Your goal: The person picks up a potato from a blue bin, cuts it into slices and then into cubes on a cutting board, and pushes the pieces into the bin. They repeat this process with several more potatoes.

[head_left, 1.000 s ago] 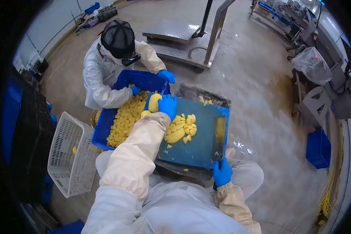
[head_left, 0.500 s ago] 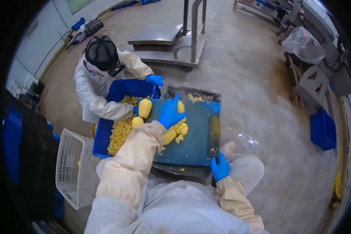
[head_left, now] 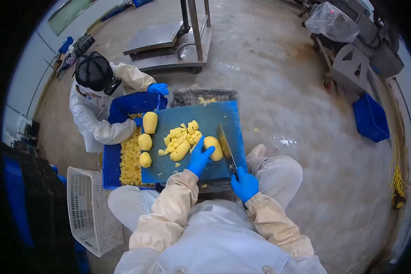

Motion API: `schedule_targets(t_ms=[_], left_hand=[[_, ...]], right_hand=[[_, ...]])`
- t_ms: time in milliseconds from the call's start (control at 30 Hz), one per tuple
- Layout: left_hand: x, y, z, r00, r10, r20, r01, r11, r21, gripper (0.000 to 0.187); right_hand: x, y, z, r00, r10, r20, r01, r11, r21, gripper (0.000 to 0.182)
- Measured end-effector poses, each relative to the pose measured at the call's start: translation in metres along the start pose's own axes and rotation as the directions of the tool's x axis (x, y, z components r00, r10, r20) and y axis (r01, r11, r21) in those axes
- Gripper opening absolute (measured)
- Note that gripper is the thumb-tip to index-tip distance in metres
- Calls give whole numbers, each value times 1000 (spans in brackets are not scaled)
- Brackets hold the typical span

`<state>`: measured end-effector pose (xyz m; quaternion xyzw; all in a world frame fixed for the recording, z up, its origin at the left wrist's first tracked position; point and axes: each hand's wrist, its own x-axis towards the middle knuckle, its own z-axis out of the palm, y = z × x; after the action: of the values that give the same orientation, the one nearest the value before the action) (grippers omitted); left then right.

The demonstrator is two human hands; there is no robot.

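Observation:
My left hand [head_left: 201, 156] has its gloved fingers curled against a peeled potato [head_left: 213, 148] on the right part of the blue cutting board [head_left: 169, 118]. In my right hand [head_left: 245, 185] is the handle of a kitchen knife [head_left: 225, 145]. Its broad blade stands just right of the potato, pointing away from me; a gap shows between them. A pile of cut potato pieces [head_left: 178, 141] lies mid-board, left of my left hand. Along the board's left edge sit a large whole potato [head_left: 150, 123] and two smaller ones [head_left: 145, 142].
Left of the board, a blue bin [head_left: 112, 157] holds diced potato [head_left: 130, 160]. A co-worker [head_left: 92, 98] leans over it, both gloved hands at its edges. A white basket [head_left: 84, 210] stands nearer me. Beyond are a metal platform cart [head_left: 169, 57] and another blue bin [head_left: 371, 118].
My left hand has drawn back from the board's far side and now holds the potato nearer me. My right hand has brought the knife up over the board's right side.

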<state>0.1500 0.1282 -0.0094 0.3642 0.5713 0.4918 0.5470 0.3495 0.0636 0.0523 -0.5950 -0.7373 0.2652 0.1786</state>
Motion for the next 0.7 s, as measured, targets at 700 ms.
schedule_targets(t_ms=[700], left_hand=[[4, 12, 9, 994, -110, -24, 108, 991, -75, 69]], right_hand=[[-14, -27, -19, 994, -6, -112, 8, 1000, 18, 14]])
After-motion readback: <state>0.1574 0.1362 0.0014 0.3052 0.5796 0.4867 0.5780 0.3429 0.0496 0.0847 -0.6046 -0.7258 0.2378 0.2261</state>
